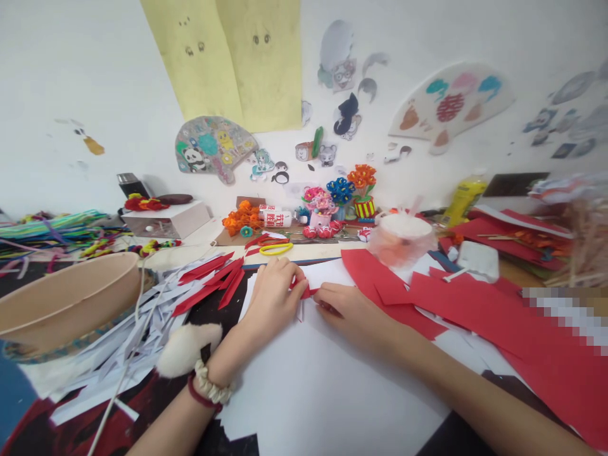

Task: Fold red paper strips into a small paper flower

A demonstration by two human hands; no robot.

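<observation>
My left hand (275, 286) has its fingers closed on a small piece of red paper (310, 292) over a large white sheet (332, 386). From the other side, my right hand (342, 309) pinches the same piece, its fingers curled under and partly hidden. Most of the red piece is covered by my fingers. Just beyond my left hand lie scissors with yellow handles (276, 249). Folded red paper strips (213, 282) are spread to the left, and larger red paper sheets (456, 297) lie to the right.
A beige basin (71, 294) stands at the left beside a heap of white paper strips (118, 342). A white cable (111, 399) crosses that heap. Behind are a sealed cup (403, 237), small flower crafts (339, 190), a white box (166, 218) and a yellow bottle (464, 199).
</observation>
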